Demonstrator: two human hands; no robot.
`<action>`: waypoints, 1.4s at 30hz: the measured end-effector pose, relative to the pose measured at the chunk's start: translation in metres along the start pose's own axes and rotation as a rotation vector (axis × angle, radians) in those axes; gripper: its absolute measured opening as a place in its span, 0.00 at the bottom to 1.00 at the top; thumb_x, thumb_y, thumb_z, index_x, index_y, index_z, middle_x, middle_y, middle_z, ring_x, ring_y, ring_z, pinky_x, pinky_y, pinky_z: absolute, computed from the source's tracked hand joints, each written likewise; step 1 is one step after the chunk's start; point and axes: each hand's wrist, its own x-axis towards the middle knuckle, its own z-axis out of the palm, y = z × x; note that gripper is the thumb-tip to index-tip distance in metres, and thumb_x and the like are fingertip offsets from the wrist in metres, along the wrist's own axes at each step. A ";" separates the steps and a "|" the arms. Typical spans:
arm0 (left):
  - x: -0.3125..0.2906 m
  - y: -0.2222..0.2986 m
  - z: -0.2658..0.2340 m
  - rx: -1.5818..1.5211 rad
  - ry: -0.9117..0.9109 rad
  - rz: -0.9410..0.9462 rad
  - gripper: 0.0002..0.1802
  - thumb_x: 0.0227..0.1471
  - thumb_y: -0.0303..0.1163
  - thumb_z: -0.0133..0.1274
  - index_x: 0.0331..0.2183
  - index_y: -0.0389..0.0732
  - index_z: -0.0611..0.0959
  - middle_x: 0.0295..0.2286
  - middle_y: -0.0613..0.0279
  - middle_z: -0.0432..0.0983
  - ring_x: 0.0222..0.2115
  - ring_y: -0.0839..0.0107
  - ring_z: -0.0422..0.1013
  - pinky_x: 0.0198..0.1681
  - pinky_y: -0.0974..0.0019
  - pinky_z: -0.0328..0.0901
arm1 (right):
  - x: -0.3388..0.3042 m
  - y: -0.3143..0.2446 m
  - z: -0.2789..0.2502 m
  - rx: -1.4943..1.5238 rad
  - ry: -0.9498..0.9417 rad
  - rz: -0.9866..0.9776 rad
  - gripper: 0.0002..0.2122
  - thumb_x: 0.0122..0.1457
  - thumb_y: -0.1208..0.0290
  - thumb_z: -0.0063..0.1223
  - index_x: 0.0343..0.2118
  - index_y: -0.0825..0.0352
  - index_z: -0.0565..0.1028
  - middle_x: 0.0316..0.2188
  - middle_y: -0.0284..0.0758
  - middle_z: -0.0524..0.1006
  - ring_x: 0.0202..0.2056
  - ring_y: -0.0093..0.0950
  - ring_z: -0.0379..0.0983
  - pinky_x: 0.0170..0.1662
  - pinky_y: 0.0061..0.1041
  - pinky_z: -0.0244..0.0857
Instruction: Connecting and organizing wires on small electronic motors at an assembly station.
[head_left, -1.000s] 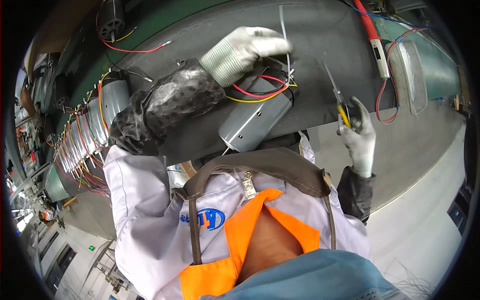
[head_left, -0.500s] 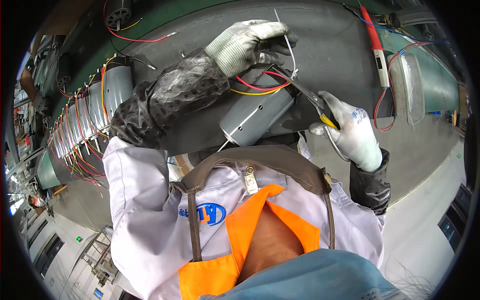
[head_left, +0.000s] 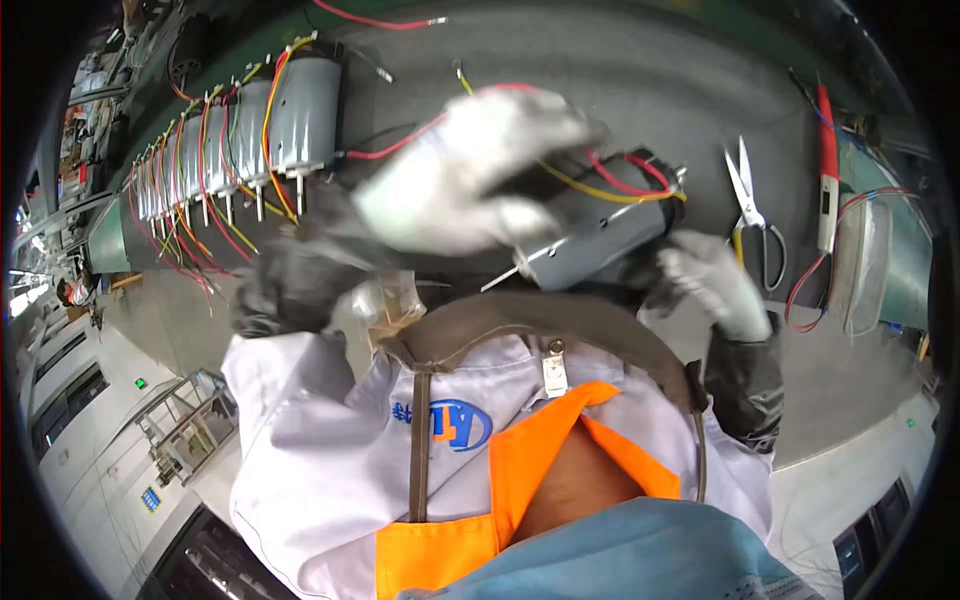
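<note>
A grey cylindrical motor [head_left: 605, 243] lies slanted on the dark bench mat, its thin shaft pointing to the lower left. Red and yellow wires are bunched at its far right end, next to a small white cable tie [head_left: 681, 176]. My left hand [head_left: 465, 165], in a white glove, is over the wires left of the motor, blurred, with thumb and fingers apart. Close to the motor's right end is my gloved right hand [head_left: 715, 285], its fingers bent and smeared; whether they touch the motor I cannot tell. Scissors [head_left: 748, 210] with part-yellow handles lie on the mat, blades slightly apart.
Several grey motors [head_left: 305, 115] with coloured wires stand in a row at the left. On the right are a red-and-white pen-shaped tool [head_left: 828, 180] with a cord and a clear plastic tray [head_left: 868, 270]. Loose wire ends [head_left: 385, 22] lie at the far edge.
The scissors have left my right hand and lie on the mat. The long white tie tail in my left hand is no longer seen. Both hands have moved nearer; the view has shifted.
</note>
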 end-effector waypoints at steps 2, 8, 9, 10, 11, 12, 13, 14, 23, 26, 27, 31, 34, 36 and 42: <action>-0.001 -0.001 0.050 0.039 -0.039 0.024 0.34 0.46 0.42 0.62 0.53 0.36 0.76 0.51 0.43 0.70 0.53 0.47 0.67 0.57 0.47 0.61 | 0.008 0.001 0.018 0.266 -0.086 -0.028 0.15 0.63 0.59 0.58 0.33 0.69 0.74 0.26 0.25 0.72 0.28 0.13 0.70 0.30 0.17 0.64; 0.048 -0.058 0.108 0.256 0.666 -0.180 0.28 0.48 0.43 0.59 0.48 0.38 0.79 0.45 0.44 0.74 0.48 0.45 0.70 0.54 0.47 0.63 | 0.071 -0.059 -0.003 0.199 0.246 -0.388 0.15 0.66 0.61 0.54 0.44 0.71 0.74 0.35 0.30 0.77 0.35 0.15 0.71 0.37 0.19 0.67; 0.085 -0.086 0.101 0.307 0.772 -0.182 0.25 0.49 0.43 0.58 0.47 0.39 0.80 0.43 0.44 0.75 0.45 0.45 0.72 0.51 0.48 0.65 | 0.104 -0.077 -0.022 0.195 0.339 -0.410 0.17 0.66 0.63 0.54 0.50 0.72 0.72 0.38 0.30 0.77 0.36 0.16 0.72 0.39 0.19 0.68; 0.118 -0.097 0.082 0.279 0.725 -0.342 0.24 0.51 0.42 0.56 0.46 0.36 0.81 0.41 0.44 0.77 0.44 0.46 0.73 0.51 0.50 0.66 | 0.123 -0.092 -0.033 0.188 0.423 -0.434 0.20 0.66 0.64 0.53 0.55 0.73 0.71 0.41 0.31 0.77 0.37 0.17 0.72 0.41 0.19 0.68; 0.149 -0.108 0.064 0.246 0.668 -0.499 0.23 0.54 0.41 0.54 0.45 0.34 0.81 0.39 0.44 0.78 0.43 0.47 0.75 0.50 0.52 0.67 | 0.126 -0.094 -0.034 0.186 0.454 -0.444 0.20 0.66 0.64 0.53 0.55 0.73 0.71 0.41 0.31 0.77 0.37 0.17 0.72 0.41 0.19 0.68; 0.171 -0.144 0.048 0.281 0.608 -0.641 0.19 0.56 0.40 0.53 0.42 0.35 0.82 0.35 0.47 0.78 0.37 0.52 0.76 0.45 0.55 0.69 | 0.134 -0.103 -0.031 0.083 0.428 -0.456 0.21 0.66 0.65 0.54 0.57 0.73 0.69 0.43 0.32 0.77 0.39 0.18 0.73 0.42 0.19 0.68; 0.178 -0.176 0.032 0.316 0.545 -0.787 0.16 0.58 0.39 0.52 0.39 0.37 0.83 0.32 0.51 0.79 0.31 0.57 0.76 0.40 0.58 0.71 | 0.136 -0.111 -0.031 -0.021 0.398 -0.464 0.23 0.65 0.66 0.55 0.60 0.73 0.68 0.44 0.33 0.77 0.41 0.19 0.74 0.44 0.20 0.69; 0.164 -0.197 0.012 -0.194 0.396 -0.779 0.14 0.59 0.38 0.51 0.39 0.37 0.82 0.30 0.55 0.78 0.27 0.63 0.75 0.36 0.62 0.71 | 0.127 -0.109 -0.031 -0.024 0.411 -0.473 0.23 0.65 0.66 0.55 0.60 0.73 0.68 0.44 0.33 0.77 0.41 0.19 0.74 0.44 0.20 0.69; 0.026 -0.072 0.056 -0.954 0.580 -0.744 0.18 0.63 0.37 0.50 0.46 0.32 0.77 0.26 0.61 0.73 0.21 0.73 0.72 0.26 0.69 0.68 | -0.017 0.005 -0.151 0.437 1.099 -0.753 0.17 0.66 0.68 0.53 0.53 0.72 0.72 0.40 0.39 0.78 0.38 0.24 0.76 0.43 0.24 0.71; 0.021 -0.033 0.070 -1.094 0.443 -0.768 0.22 0.63 0.41 0.52 0.48 0.31 0.76 0.27 0.61 0.75 0.26 0.72 0.75 0.31 0.68 0.70 | -0.006 -0.009 -0.171 0.475 0.968 -0.784 0.16 0.66 0.68 0.53 0.52 0.71 0.72 0.38 0.37 0.78 0.36 0.22 0.75 0.40 0.21 0.71; 0.026 -0.022 0.073 -1.236 0.373 -0.719 0.23 0.63 0.42 0.53 0.49 0.30 0.76 0.28 0.61 0.76 0.28 0.72 0.76 0.34 0.68 0.70 | -0.002 -0.015 -0.172 0.398 0.886 -0.719 0.16 0.66 0.68 0.52 0.52 0.71 0.73 0.38 0.37 0.78 0.35 0.22 0.75 0.38 0.20 0.71; 0.035 -0.018 0.073 -1.526 0.251 -0.745 0.29 0.61 0.43 0.56 0.52 0.28 0.74 0.35 0.57 0.78 0.34 0.68 0.77 0.46 0.59 0.72 | 0.045 -0.053 -0.095 -0.030 0.212 -0.371 0.15 0.66 0.68 0.52 0.50 0.73 0.75 0.33 0.33 0.79 0.29 0.20 0.76 0.33 0.18 0.71; 0.052 -0.019 0.066 -1.459 0.283 -0.765 0.21 0.63 0.41 0.55 0.46 0.30 0.79 0.30 0.61 0.79 0.32 0.71 0.77 0.40 0.68 0.71 | 0.065 -0.037 -0.029 -0.359 -0.033 -0.353 0.18 0.65 0.63 0.53 0.47 0.76 0.78 0.27 0.34 0.80 0.28 0.18 0.75 0.33 0.18 0.70; 0.059 -0.013 0.062 -1.453 0.345 -0.769 0.21 0.63 0.41 0.55 0.46 0.31 0.79 0.30 0.61 0.79 0.32 0.71 0.78 0.39 0.68 0.71 | 0.051 -0.036 -0.011 -0.255 0.069 -0.494 0.18 0.65 0.64 0.53 0.49 0.75 0.77 0.29 0.34 0.80 0.28 0.18 0.75 0.32 0.18 0.70; 0.075 -0.006 0.070 -1.352 0.445 -0.738 0.22 0.64 0.43 0.52 0.46 0.31 0.80 0.33 0.59 0.81 0.35 0.73 0.78 0.39 0.71 0.71 | 0.039 -0.045 0.027 0.076 0.462 -0.738 0.25 0.65 0.67 0.51 0.62 0.72 0.66 0.32 0.35 0.81 0.30 0.18 0.75 0.32 0.17 0.69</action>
